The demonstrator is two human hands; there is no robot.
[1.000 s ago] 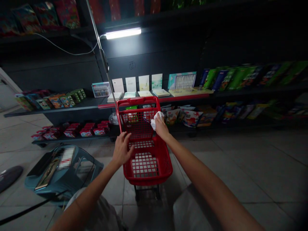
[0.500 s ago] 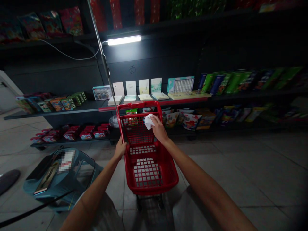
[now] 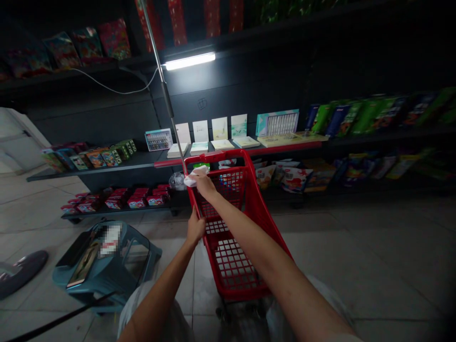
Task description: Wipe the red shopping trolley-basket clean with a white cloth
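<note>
Centre of the frame, extending to the lower centre: red shopping cart (image 3: 265,204), upright on small dark casters (image 3: 223,313), with openwork grid in back and floor. Judged by appearance, moulded plastic: light for its bulk, stiff along the thick rim, slightly springy in the thin lattice, not readily broken, smooth enough to slide under a loose grip. Likely to roll or swivel under a sideways push; hence best steadied by the side rim or by the top crossbar (image 3: 223,156), rather than by the lattice.

Just left of centre: left hand (image 3: 195,227), closed around the cart's left side rim. Above, near the upper left corner of the cart: right hand (image 3: 205,186), forearm crossing over the basket, fingers bunched on a white cloth (image 3: 192,176), apparently pressed against the frame. Cloth probably soft, limp and nearly weightless; best pinched in a wad with a flat face left outward. Fabric or paper, and so resistance to tearing, not distinguishable here.

Lower left: blue-grey stool (image 3: 107,280). Upper centre: lit tube lamp (image 3: 190,61).
</note>
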